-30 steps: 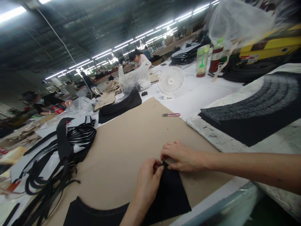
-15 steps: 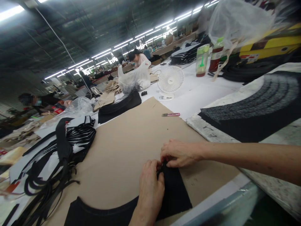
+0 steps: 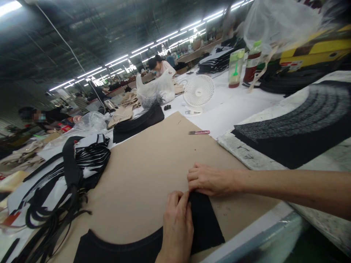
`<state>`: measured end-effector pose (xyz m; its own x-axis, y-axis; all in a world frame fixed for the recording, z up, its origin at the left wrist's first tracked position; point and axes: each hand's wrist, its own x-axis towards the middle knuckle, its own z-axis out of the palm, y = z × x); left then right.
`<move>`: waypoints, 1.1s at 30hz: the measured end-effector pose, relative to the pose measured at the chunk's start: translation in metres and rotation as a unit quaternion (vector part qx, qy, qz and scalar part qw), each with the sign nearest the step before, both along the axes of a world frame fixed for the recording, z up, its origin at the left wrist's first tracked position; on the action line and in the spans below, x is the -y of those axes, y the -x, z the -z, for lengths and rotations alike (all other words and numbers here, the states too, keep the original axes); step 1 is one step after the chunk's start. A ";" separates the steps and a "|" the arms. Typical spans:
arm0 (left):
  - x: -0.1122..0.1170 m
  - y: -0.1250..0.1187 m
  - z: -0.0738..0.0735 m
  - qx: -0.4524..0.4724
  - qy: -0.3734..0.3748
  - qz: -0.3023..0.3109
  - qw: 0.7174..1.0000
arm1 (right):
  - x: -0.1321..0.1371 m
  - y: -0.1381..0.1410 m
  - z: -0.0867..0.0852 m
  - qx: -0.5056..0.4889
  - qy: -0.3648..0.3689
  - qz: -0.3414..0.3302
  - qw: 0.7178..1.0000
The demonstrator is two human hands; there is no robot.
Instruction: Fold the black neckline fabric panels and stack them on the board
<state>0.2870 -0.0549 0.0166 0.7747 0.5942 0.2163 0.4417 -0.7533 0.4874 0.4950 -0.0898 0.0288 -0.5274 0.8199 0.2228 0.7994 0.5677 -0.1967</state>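
A black curved piece of material (image 3: 207,226) lies along the near edge of a tan board (image 3: 148,164). My left hand (image 3: 177,219) rests across it, fingers bent and pressed together at its upper edge. Touching the same corner from the right is my right hand (image 3: 205,179), its fingers curled down over the edge. The fingertips of both hands meet there, and what lies under them is hidden. Farther up the board is a pair of thread snips (image 3: 199,132) with a pink handle.
Black strips and cut pieces (image 3: 72,182) lie heaped at the left. A white fan (image 3: 197,93) stands behind the board, with two bottles (image 3: 251,64) to its right. At the right a stack of black curved pieces (image 3: 298,124) lies on a pale slab. Co-workers are in the background.
My left thumb has moved up against the fingers, and the right hand's fingers have closed down over the black edge. The black piece has stayed almost in place.
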 end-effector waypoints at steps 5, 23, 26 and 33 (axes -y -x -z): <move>0.004 0.006 0.014 -0.014 -0.133 0.044 0.990 | 0.002 -0.003 0.002 0.025 -0.039 -0.034 0.998; 0.008 0.007 0.019 -0.061 -0.346 0.064 0.934 | 0.006 -0.008 -0.002 0.109 -0.104 -0.080 0.985; 0.008 0.006 0.017 -0.062 -0.363 0.058 0.928 | 0.008 -0.008 0.000 0.105 -0.102 -0.079 0.986; 0.009 0.004 0.010 -0.073 -0.398 0.064 0.912 | 0.022 -0.008 0.004 0.049 -0.053 -0.036 0.997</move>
<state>0.2827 -0.0641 0.0066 0.8820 0.1966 0.4283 0.3414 -0.8931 -0.2930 0.5035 -0.1121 0.0253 -0.6081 0.7533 0.2505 0.7678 0.6383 -0.0554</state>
